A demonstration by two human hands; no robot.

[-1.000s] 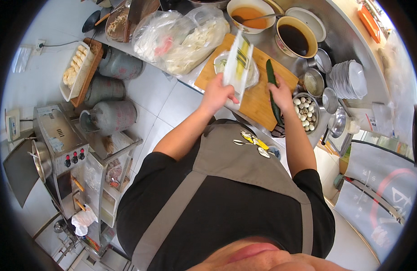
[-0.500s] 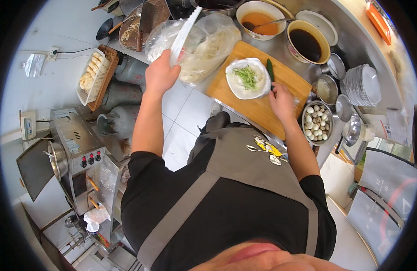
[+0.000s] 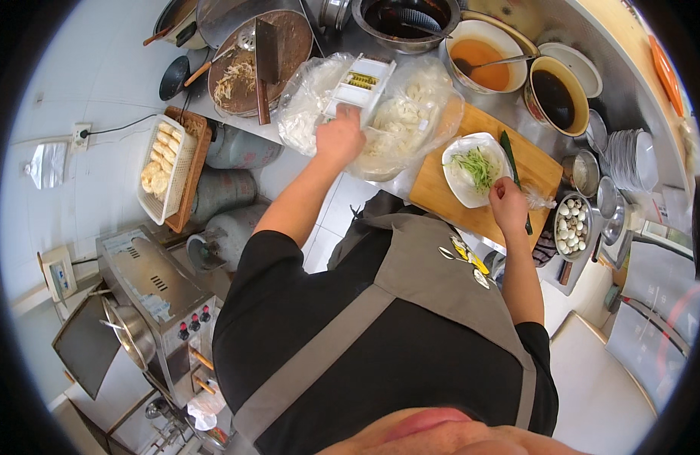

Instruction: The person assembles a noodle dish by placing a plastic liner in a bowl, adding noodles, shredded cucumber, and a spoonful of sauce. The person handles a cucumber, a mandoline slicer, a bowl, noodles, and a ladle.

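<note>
My left hand is closed on the near end of a white grater, held over clear plastic bags at the counter's front edge. Pale noodle-like food shows through the right bag. My right hand has its fingers pinched together at the right rim of a white bowl; whatever is in them is hidden. Green shreds lie in the bowl over something white. A dark green cucumber rests beside the bowl on the wooden cutting board, partly hidden by my hand.
A cleaver rests on a round chopping block at the far left. Behind the board are bowls of orange liquid and dark liquid. Small eggs in a pan and stacked plates stand to the right.
My left hand has lowered the grater from upright to lying over the bags. My right hand has moved from the cucumber's near end to the bowl's rim. The view has shifted left.
</note>
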